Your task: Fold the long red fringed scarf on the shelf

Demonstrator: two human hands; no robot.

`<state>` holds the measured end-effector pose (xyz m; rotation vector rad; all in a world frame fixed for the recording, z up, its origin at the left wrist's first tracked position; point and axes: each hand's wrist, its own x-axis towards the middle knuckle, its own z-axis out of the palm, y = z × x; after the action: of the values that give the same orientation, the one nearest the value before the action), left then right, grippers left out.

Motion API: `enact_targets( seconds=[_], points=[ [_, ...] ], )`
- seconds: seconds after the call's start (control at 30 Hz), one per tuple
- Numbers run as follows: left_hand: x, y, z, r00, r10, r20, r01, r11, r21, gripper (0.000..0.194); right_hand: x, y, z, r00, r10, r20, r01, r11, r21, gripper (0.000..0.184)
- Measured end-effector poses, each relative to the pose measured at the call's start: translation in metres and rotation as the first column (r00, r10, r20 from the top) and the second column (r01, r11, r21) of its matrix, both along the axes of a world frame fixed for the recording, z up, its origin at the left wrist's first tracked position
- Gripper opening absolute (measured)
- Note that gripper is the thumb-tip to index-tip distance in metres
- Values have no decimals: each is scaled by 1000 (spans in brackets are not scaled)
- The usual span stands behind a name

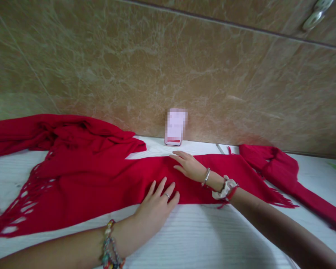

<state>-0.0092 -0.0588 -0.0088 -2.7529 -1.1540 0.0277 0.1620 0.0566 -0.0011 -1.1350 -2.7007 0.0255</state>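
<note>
A red fringed scarf lies spread from left to right across a white surface, with tassels at both ends. My left hand rests on its near middle part, palm down and fingers spread. Slightly farther off and to the right, my right hand lies flat near the scarf's far edge, fingers stretched to the left. Neither hand grips the cloth. Soft creases run through the fabric left of my left hand.
A phone leans upright against the brown marbled wall behind the scarf. Bunched red cloth lies at the back left. Another folded red piece lies at the right. The white wood-grained surface shows in front.
</note>
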Motion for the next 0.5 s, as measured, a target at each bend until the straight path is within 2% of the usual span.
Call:
enact_targets(
  seconds=[0.1,0.2,0.37,0.5],
  points=[
    [0,0,-2,1000,9,-13,-8,1000,11,44,4,-16,-5,998,1,59,4,996,-89,42],
    [1,-1,-3,999,25,-37,-24,999,38,46,3,-22,-3,993,-24,114,41,987,-152,45],
    [1,-1,-1,997,59,-55,-58,998,27,49,-1,-35,1,956,-247,159,269,954,-136,52],
    [3,-1,-1,989,131,-65,-131,991,10,52,-2,-49,-2,924,-317,215,348,929,-127,55]
  ],
)
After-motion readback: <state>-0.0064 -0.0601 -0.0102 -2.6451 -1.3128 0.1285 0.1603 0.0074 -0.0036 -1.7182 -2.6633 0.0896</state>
